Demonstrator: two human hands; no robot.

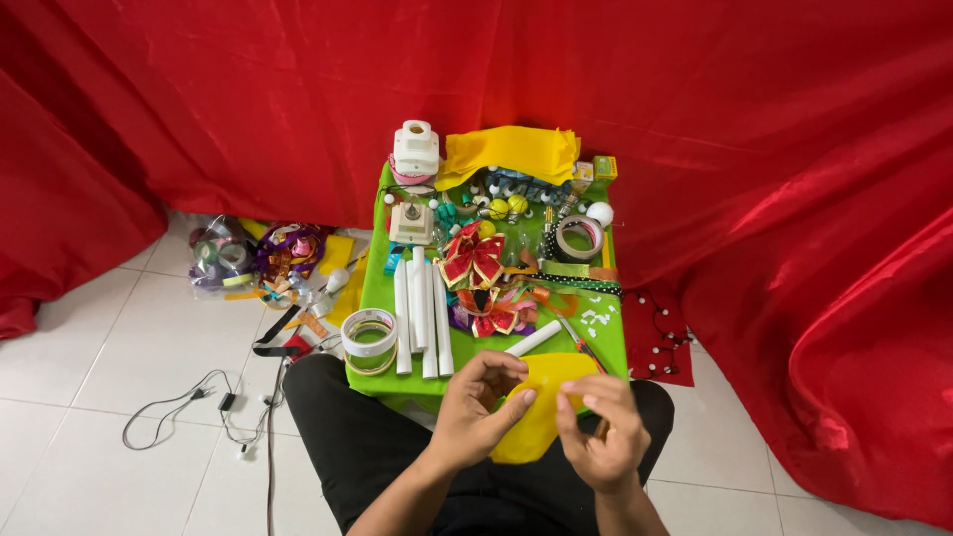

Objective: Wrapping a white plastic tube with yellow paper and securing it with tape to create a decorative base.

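A yellow piece of paper or foam sheet (544, 407) is held over my lap at the near edge of a small green table (377, 268). My left hand (475, 405) pinches its left edge with thumb and fingers. My right hand (601, 429) grips its right side, fingers curled over it. Both hands hover just in front of the table, over my black trousers.
The table holds white tubes (422, 313), tape rolls (368, 337), a red ribbon bow (475, 260), a brown tape roll (580, 236), scissors (578, 342), a white punch tool (415, 151) and yellow sheet (511, 151). Ribbons in bags (253, 256) and a cable (199, 407) lie on the tiled floor left. Red cloth surrounds.
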